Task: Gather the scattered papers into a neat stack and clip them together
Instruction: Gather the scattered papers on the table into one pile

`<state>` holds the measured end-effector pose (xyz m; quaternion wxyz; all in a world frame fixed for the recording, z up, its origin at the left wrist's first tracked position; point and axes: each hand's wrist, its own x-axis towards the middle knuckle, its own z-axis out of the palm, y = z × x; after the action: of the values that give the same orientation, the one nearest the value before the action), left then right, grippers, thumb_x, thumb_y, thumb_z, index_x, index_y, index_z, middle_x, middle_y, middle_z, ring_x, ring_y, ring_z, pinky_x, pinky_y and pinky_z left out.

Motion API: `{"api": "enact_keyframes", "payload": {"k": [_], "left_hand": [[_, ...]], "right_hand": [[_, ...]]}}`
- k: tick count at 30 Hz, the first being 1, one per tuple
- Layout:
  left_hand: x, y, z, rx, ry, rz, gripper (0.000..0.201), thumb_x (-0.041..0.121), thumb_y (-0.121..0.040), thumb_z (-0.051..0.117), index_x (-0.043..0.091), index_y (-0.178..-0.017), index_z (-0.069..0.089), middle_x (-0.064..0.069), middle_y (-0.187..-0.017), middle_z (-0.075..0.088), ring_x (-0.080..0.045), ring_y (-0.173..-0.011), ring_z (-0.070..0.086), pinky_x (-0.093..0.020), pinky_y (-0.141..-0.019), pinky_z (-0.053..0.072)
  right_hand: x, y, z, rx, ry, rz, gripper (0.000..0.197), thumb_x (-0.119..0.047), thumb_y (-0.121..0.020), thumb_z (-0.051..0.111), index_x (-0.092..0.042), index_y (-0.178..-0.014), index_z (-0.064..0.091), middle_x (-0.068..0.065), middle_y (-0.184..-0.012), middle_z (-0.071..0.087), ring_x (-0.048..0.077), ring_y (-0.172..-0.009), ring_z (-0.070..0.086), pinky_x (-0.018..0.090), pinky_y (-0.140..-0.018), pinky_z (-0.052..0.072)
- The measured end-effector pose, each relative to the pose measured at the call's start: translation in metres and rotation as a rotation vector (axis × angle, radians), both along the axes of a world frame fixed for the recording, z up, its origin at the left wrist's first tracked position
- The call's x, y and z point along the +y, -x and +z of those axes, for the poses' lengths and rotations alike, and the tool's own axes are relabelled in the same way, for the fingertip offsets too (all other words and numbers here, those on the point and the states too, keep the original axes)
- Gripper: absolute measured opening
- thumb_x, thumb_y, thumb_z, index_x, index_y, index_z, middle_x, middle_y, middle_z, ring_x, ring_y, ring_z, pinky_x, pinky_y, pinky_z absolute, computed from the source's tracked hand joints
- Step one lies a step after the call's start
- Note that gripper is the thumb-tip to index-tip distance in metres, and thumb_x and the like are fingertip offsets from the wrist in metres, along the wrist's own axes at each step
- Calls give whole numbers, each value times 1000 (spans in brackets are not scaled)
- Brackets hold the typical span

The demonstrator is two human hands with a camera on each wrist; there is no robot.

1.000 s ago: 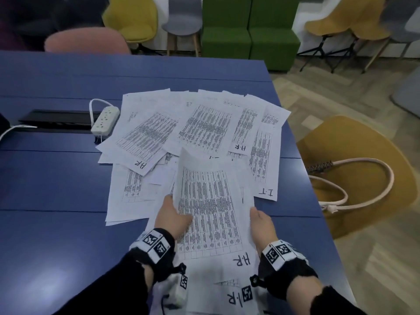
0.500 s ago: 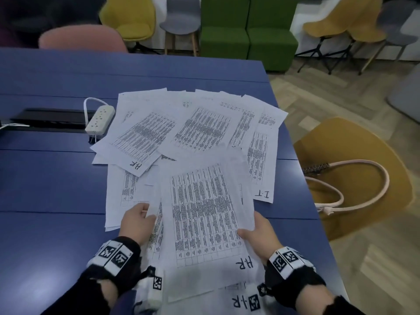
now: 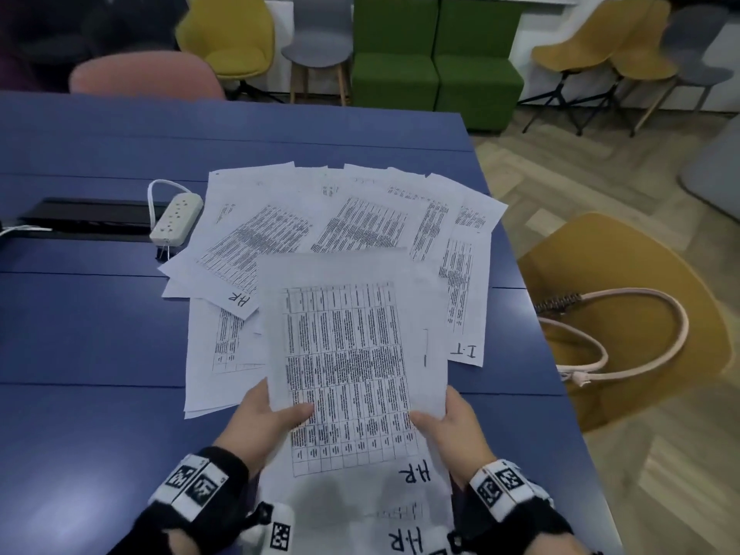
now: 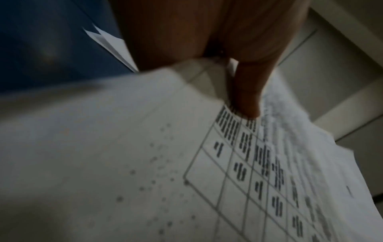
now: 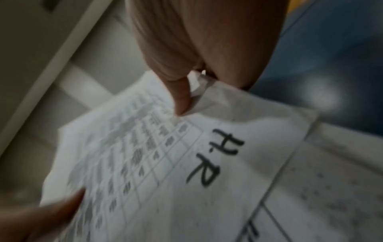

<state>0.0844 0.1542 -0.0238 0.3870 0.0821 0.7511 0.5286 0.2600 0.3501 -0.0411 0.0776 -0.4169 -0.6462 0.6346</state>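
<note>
Held sheet [image 3: 344, 366], long axis running away from the person.
Left hand [image 3: 260, 422] and right hand [image 3: 452, 426] pinch its near side edges, "H.R" end nearest.

An office lounge — blue meeting table [image 3: 120, 146], coloured chairs [image 3: 228, 38].

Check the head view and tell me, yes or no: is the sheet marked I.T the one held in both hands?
No: the left hand and right hand hold a sheet marked H.R, while the I.T sheet lies on the blue table.
</note>
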Motion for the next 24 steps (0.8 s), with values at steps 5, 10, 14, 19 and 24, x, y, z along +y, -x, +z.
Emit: {"api": "enact_keyframes", "payload": {"k": [5,10,14,19,24], "left_hand": [[-12,16,-27,-277,-72,77,111,37,-26,99,5,-122,55,-11,-114,72,-32,-116,62,-52,-108,38],[8,16,-7,-176,-45,-11,46,6,-71,81,8,-113,62,-10,-105,75,-31,-106,67,-49,-104,44],[29,44,14,209,-6,162,27,21,-87,69,11,-111,59,-9,-104,69,-31,-100,65,-35,-78,51],[38,115,18,549,270,50,79,52,-67,80,19,-131,48,-11,-130,51,-31,-125,47,-46,-106,38],[53,180,4,702,824,-444,146,94,-32,60,45,-149,-11,3,-163,-12,-33,-149,-7,-71,-110,17]], "right_hand": [[6,-3,1,156,453,42,62,8,-75,72,-20,-124,46,8,-116,68,20,-101,69,30,-75,57],[4,9,-2,-134,134,200,36,-25,-80,74,-12,-111,61,0,-99,72,13,-89,69,29,-82,56],[27,23,17,-42,52,14,14,-6,-89,61,-5,-103,65,3,-84,71,22,-76,69,27,-64,53],[91,61,42,15,39,-253,17,-9,-92,59,-2,-107,64,4,-90,73,22,-82,70,33,-75,57],[153,121,48,-231,-190,-200,47,-22,-92,59,5,-130,52,21,-130,58,37,-119,55,42,-99,46]]}}
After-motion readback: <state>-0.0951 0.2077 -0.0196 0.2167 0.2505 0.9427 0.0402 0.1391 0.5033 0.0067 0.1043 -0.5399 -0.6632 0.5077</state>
